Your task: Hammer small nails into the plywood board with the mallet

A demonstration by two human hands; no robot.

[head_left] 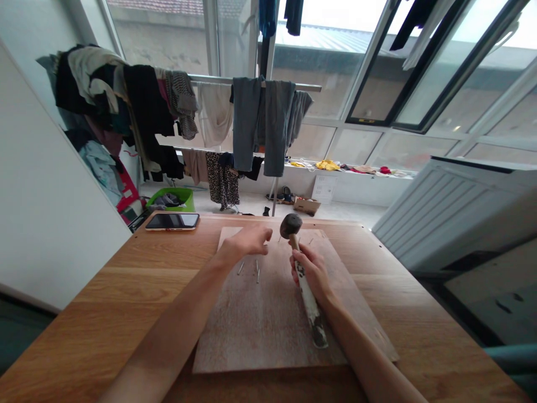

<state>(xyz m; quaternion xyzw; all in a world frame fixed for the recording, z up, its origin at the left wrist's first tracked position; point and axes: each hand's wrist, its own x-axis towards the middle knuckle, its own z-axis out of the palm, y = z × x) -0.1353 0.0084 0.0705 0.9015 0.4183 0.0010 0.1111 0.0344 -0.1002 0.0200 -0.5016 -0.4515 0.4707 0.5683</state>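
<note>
My right hand (312, 270) is wrapped round the pale, paint-worn handle of a rubber mallet (290, 225), whose black head points up and away from me. A thin wooden board (260, 324) lies beneath both hands. Over its far left part is my left hand (248, 240), fingers curled together; whatever they may pinch is hidden. Just below that hand, a few nails (257, 274) show on the board. More thin nails (311, 240) stand near the board's far edge, beyond the mallet.
The board rests on a wooden table (138, 291). A phone (173, 221) lies at the table's far left corner. Beyond it are a green basket (174, 198) and a rack hung with clothes (247, 123). A white ribbed appliance or cabinet (440, 207) stands to the right.
</note>
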